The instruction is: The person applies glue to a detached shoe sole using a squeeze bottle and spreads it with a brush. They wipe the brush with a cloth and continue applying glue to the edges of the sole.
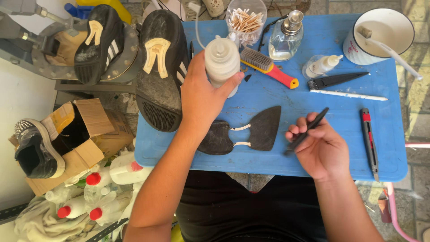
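Right hand (320,150) pinches a thin black brush (307,131) like a pen, ready over the black sole piece (251,132) flat on the blue table (313,112). Left hand (201,96) wraps the white bottle (221,60), upright above it.

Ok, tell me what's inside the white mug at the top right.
A white brush leans in the white mug, its bristled head inside and its handle sticking out over the rim. The inside looks pale; whether it holds liquid can't be told.

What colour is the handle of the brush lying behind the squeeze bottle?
The brush has a red handle with a yellow tip and yellow neck, clearest in the head view.
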The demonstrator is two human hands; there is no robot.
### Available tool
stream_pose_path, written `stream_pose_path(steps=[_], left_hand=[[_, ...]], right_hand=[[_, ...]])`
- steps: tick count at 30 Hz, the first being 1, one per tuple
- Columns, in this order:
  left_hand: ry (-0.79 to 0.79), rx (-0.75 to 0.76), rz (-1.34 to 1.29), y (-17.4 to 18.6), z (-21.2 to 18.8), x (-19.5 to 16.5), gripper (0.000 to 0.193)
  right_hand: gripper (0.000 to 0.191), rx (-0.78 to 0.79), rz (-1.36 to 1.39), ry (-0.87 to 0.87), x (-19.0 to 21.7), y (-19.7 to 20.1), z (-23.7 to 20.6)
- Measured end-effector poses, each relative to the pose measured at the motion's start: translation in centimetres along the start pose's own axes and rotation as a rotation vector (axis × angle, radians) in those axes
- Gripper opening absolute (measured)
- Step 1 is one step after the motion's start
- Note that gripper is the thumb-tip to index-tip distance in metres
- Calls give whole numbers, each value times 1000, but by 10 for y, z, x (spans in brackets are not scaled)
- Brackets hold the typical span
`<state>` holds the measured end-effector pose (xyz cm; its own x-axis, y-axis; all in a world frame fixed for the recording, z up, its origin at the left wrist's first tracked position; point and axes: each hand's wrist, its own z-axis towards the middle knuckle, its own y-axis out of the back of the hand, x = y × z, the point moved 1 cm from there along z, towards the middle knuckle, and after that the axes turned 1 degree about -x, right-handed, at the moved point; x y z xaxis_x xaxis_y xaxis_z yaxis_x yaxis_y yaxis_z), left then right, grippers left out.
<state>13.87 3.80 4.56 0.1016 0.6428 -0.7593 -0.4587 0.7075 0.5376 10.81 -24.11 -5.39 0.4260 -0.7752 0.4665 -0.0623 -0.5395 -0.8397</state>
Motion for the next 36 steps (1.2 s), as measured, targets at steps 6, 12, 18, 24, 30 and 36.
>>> stream_pose_path(steps=[6, 12, 18, 24, 30, 36], left_hand=[[-137, 130, -346, -7, -13, -27, 65], [-211, 298, -475, -23, -43, -57, 72], [-224, 487, -362, -20, -59, -55, 87], [-248, 505, 362, 12, -84, -20, 94], [-260, 472, 325, 18, -91, 8, 76], [-238, 493, 277, 19, -90, 13, 73]], right_hand=[[23, 281, 311, -306, -13, -17, -6], [77, 233, 354, -235, -23, -30, -7], [68, -312, -100, 94, -6, -30, -1], [50, -96, -348, 429, 23, -29, -1], [39, -182, -622, 569, 30, -32, -1], [33, -89, -731, 607, 28, -36, -1]])
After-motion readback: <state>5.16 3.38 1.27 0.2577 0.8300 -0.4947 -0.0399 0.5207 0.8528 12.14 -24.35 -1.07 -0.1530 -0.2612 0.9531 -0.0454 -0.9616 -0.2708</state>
